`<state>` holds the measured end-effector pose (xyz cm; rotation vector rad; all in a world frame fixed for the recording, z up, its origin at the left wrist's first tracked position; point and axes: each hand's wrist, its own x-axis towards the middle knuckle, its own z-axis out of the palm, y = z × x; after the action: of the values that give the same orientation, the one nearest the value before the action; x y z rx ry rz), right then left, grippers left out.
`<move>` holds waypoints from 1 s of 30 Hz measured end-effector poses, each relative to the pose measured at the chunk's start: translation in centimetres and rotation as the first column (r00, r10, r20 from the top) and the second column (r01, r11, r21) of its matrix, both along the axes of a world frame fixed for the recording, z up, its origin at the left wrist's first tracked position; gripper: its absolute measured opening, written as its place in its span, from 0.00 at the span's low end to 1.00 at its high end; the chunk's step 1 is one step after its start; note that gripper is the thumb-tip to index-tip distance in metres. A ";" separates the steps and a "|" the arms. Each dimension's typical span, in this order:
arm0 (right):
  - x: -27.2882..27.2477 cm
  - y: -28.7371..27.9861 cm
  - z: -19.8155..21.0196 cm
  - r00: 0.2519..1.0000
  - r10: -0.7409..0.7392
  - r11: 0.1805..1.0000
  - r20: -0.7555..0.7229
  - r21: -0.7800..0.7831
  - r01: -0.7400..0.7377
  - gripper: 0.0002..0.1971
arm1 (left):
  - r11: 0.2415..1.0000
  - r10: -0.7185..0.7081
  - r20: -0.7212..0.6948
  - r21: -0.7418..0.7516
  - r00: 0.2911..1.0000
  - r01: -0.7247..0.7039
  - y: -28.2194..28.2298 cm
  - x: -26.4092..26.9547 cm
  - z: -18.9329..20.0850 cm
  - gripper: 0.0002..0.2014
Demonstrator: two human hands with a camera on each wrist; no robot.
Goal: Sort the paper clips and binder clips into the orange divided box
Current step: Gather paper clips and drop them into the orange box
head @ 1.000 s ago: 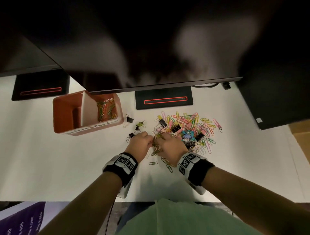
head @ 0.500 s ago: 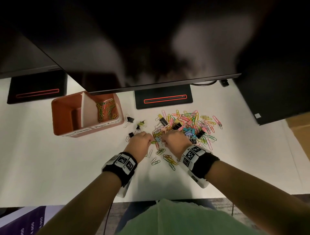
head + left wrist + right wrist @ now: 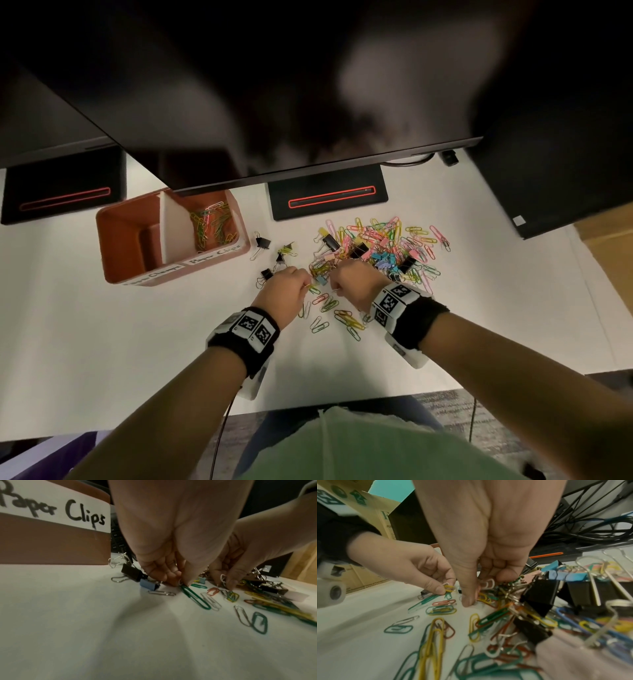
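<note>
While most of the upper head view is filled by a dark monitor (image 3: 274, 85), a white surface (image 3: 102, 342) is seen spread across the middle of the frame. An orange divided box (image 3: 116, 246) is set at centre left on that surface, and its near wall is labelled "Paper Clips" in the left wrist view. A white divider is seen inside it; coloured paper clips (image 3: 212, 226) are held in the right compartment, while the contents of the left compartment cannot be made out. A mixed pile of paper clips and binder clips (image 3: 380, 246) is spread right of centre, below a black monitor base (image 3: 329, 195) marked with a red line. A few black binder clips (image 3: 263, 242) are scattered between the box and the pile, and loose paper clips are strewn on the surface just below the hands.

Both hands are lowered to the near left edge of the pile, just beside each other. The left hand (image 3: 284, 294) is curled, and several paper clips (image 3: 448, 587), yellow and white among them, are pinched between its thumb and fingertips. The right hand (image 3: 352, 284) is curled as well; a white paper clip (image 3: 488, 584) is gripped under its fingers, with its thumb pressed down to the surface among the clips. A small blue binder clip (image 3: 148, 584) is seen lying just beside the left fingers.
</note>
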<state>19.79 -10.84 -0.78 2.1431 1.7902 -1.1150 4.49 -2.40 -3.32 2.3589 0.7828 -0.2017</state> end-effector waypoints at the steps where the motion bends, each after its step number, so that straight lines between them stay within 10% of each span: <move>1: 0.1 0.1 0.2 1.000 0.024 0.999 -0.005 -0.021 -0.025 0.11 | 1.000 0.019 0.022 -0.014 1.000 -0.019 0.0 -0.2 0.2 0.07; 16: -5.6 13.1 9.9 0.935 -0.101 0.798 -0.339 0.534 0.280 0.04 | 0.788 0.591 0.305 -0.020 0.747 -0.616 11.4 -6.9 10.3 0.04; 22: -7.6 15.9 8.3 0.928 -0.167 0.848 -0.333 0.432 0.308 0.13 | 0.813 0.560 0.259 0.013 0.787 -0.582 12.0 -7.4 10.5 0.14; 30: -2.7 3.1 4.9 0.979 -0.128 0.972 -0.161 0.178 0.156 0.16 | 0.935 0.341 0.113 -0.141 0.933 -0.325 2.5 -6.3 6.5 0.08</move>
<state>17.11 -7.78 4.12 2.3896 1.9023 -1.2104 -1.77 0.14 3.16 2.0641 1.0574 0.0551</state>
